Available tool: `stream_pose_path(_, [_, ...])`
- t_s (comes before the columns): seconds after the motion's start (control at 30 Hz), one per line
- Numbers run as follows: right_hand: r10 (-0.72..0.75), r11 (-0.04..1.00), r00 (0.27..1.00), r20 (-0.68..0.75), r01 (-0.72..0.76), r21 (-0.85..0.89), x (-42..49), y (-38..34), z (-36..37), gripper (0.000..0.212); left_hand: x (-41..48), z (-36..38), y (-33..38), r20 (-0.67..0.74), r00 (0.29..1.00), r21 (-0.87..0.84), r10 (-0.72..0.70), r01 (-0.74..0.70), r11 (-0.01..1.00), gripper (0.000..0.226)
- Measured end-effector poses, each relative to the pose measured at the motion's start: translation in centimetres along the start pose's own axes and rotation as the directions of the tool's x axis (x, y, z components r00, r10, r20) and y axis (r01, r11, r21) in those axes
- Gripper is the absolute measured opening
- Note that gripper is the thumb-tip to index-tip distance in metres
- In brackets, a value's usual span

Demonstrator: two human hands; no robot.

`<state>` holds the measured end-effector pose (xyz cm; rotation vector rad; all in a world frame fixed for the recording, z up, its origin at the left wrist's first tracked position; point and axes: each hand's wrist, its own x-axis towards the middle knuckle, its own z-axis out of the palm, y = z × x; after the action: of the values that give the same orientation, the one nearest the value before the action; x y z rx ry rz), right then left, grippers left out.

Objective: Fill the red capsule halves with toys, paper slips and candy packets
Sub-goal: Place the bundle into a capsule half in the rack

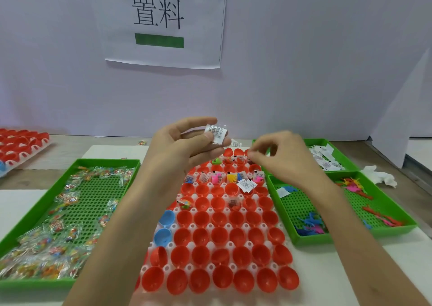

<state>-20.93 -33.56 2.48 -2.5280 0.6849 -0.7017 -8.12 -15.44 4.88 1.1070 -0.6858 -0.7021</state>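
Head view: I take the white rack (211, 244) in the middle of the bench (327, 270) as my landmark. It is packed with red capsule halves (219, 235), mouths up. Those in the rows nearest me show nothing inside. A few rows toward the far end hold small coloured toys and printed white slips, and two halves in the row just nearer than those hold candy packets. Two blue halves (167, 219) sit at the rack's left edge.

My left hand (184, 142) hovers above the rack's far end, its fingers curled. Thumb and forefinger pinch a small bundle of paper slips (216, 133), which is up in the air, clear of the halves. My right hand (280, 156) hangs over the rack's far right corner with its fingers drawn together at the tips. That spot is blurred, so I cannot tell whether anything is held there.

Left of the rack lies a green tray (14, 231) heaped with clear candy packets (53, 226). Right of the rack a second green tray (280, 212) carries plastic toys (311, 225) in blue, pink and red. Beyond that, off the rack's far right corner, a third green tray (336, 151) holds a slip pile (325, 160). A crumpled tissue (378, 177) lies further right. Well left of the rack's far end stands another rack of red halves (21, 144). Behind it all a paper sign (163, 22) hangs on the wall.
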Motion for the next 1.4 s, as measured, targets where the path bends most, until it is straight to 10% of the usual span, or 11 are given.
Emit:
stream_pose_path(0.47, [0.181, 0.929, 0.97, 0.164, -0.114, -0.352, -0.1, 2.7, 3.8, 0.025, 0.0, -0.1, 0.1, 0.033, 0.999, 0.084, -0.008, 0.005, 0.996, 0.023])
stream_pose_path(0.87, [0.178, 0.974, 0.945, 0.274, -0.209, 0.088, 0.5, 3.1, 1.9, 0.013, 0.1, -0.4, 0.3, 0.027, 1.0, 0.085, -0.015, 0.013, 0.996, 0.023])
stream_pose_path(1.03, [0.34, 0.851, 0.937, 0.076, -0.341, 0.4, 0.6, 5.4, -0.9, 0.009, 0.1, -0.5, 0.3, 0.029, 0.999, 0.078, -0.014, 0.012, 0.997, 0.023])
stream_pose_path(1.4, [0.532, 0.799, 0.845, -0.056, -0.479, 0.363, 0.2, 8.8, -0.7, 0.033, 0.3, -0.5, 0.0, 0.041, 0.999, 0.107, -0.023, 0.018, 0.994, 0.023])
